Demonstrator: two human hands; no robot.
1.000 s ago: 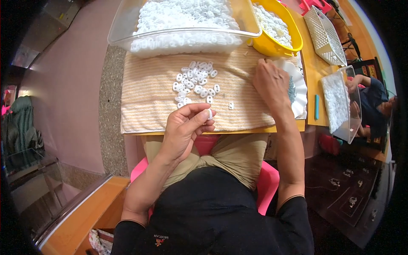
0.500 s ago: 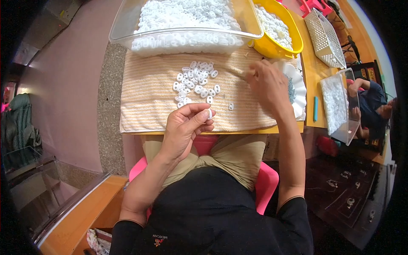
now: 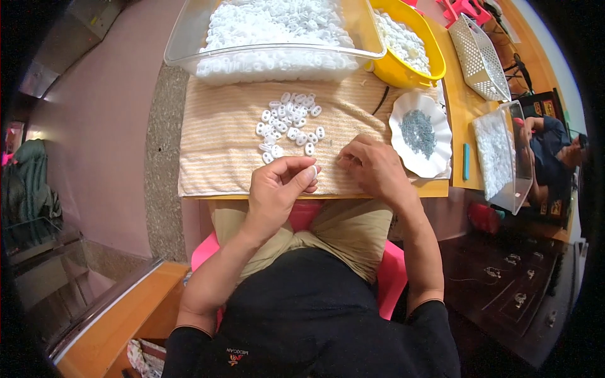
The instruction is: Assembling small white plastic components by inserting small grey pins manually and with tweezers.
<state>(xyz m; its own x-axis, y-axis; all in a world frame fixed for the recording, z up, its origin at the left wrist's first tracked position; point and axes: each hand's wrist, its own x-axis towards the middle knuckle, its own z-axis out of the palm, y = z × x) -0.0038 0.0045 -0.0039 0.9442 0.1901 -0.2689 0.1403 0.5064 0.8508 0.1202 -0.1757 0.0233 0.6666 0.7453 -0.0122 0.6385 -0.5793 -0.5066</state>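
Pinched between the thumb and fingers of my left hand point(image 3: 280, 186) is a small white plastic piece point(image 3: 314, 171), just over the near edge of the striped towel point(image 3: 214, 135). My right hand point(image 3: 372, 165) is low over the towel to the right of it, fingers curled down and together. What they hold, if anything, is hidden. Ahead of my left hand lies a loose pile of white oval two-holed plastic pieces point(image 3: 285, 116). A white wavy-rimmed dish point(image 3: 403, 104) with small grey-blue bits point(image 3: 418, 133) stands to the right of my right hand.
At the back stands a clear bin point(image 3: 179, 53) heaped with white pieces, beside a yellow basin point(image 3: 403, 77) of more. A thin dark stick point(image 3: 382, 100) lies on the towel. Rightward are a white perforated basket point(image 3: 482, 57), a teal bar point(image 3: 466, 162), another clear bin point(image 3: 520, 183) and a person point(image 3: 551, 148).
My right hand has come left and nearer, from beside the dish to the towel, uncovering the dish and dark stick. The lone white piece there is now out of sight. My left hand barely moved.
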